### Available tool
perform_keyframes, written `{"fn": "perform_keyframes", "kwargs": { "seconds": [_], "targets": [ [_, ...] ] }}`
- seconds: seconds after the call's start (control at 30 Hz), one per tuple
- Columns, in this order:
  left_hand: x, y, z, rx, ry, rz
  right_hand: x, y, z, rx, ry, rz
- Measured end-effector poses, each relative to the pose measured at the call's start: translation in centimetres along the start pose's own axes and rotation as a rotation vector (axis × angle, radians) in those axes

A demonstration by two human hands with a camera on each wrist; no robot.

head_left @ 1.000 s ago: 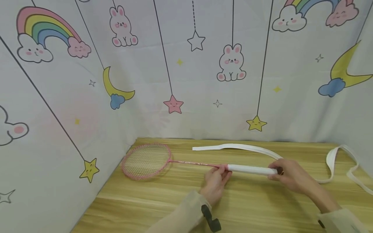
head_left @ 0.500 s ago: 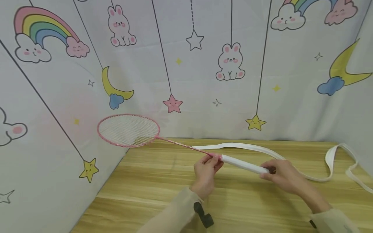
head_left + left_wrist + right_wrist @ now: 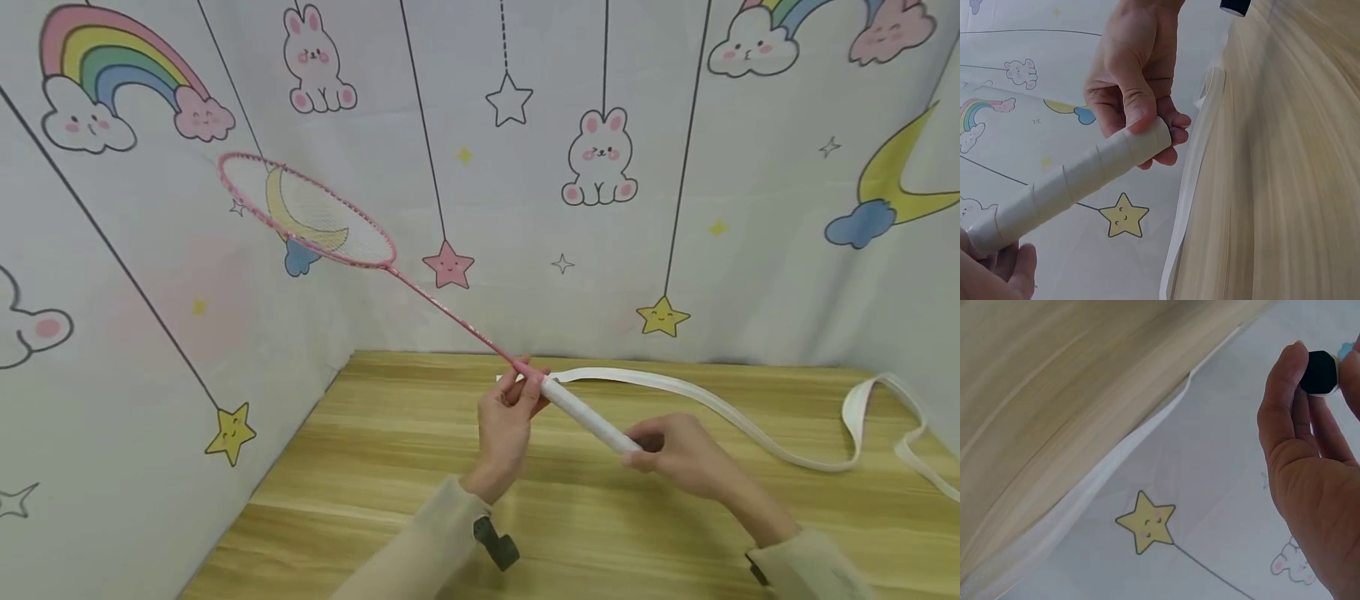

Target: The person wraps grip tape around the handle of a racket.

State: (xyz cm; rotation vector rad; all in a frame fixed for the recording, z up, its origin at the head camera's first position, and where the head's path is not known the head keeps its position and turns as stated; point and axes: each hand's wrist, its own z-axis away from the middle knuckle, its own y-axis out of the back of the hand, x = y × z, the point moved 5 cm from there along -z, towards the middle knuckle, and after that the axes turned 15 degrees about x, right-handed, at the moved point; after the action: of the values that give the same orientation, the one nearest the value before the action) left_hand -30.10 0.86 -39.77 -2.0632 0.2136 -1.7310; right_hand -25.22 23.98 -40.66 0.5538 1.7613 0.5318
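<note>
The head view alone gave the whole of the pink racket, held tilted above the table with its strung head up to the left in front of the printed backdrop and its white handle sloping down to the right. There, the left hand pinched the pink neck between thumb and fingers, right beside the handle's upper edge, while the right hand gripped the lower end, covering its tip. The left wrist view added the slanting seams that ran around the handle, unreadable from the head, and showed the right thumb laid across the wrapping with fingertips curled beneath it; the left hand entered only partly, in the lower corner. What the right hand covered from above, the right wrist view showed end on: a dark, many-sided butt cap held between the fingers, the rest of the racket hidden from that side. Behind the handle a long white strip lay in a loose curve on the table, twisting into a raised loop at the right; the left hand and the racket's neck partly blocked its left end. A black clip sat at the left sleeve's cuff.
</note>
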Motion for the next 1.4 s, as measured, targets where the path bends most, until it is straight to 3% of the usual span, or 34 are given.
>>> {"fn": "perform_keyframes", "kwargs": {
  "seconds": [0.2,0.33,0.6,0.8,0.97,1.07,1.2,1.4],
  "targets": [
    [0.9,1.5,-1.1,-0.124,-0.048,-0.007,-1.0,-3.1,-0.7,-0.103,0.019,-0.101],
    [2.2,2.5,-1.7,-0.128,-0.126,-0.089,-1.8,-4.8,-1.4,-0.144,0.057,-0.095],
    [4.9,4.7,-3.4,-0.101,-0.198,-0.192,-2.9,-7.1,-4.7,-0.225,0.12,-0.05],
    [5.6,6.7,-4.4,-0.075,-0.197,-0.239,-2.5,-8.1,-8.1,-0.135,0.17,0.053],
    [5.4,7.5,-4.5,-0.107,-0.165,-0.254,-1.8,-8.8,-11.2,-0.032,0.207,0.226],
    [5.5,7.7,-4.6,-0.127,-0.177,-0.268,-1.4,-9.6,-13.2,-0.014,0.222,0.295],
    [5.8,7.9,-4.4,-0.161,-0.195,-0.293,-0.7,-11.0,-15.5,-0.01,0.268,0.351],
    [5.7,8.6,-4.4,-0.19,-0.14,-0.311,0.2,-13.3,-18.0,0.044,0.384,0.37]
  ]
}}
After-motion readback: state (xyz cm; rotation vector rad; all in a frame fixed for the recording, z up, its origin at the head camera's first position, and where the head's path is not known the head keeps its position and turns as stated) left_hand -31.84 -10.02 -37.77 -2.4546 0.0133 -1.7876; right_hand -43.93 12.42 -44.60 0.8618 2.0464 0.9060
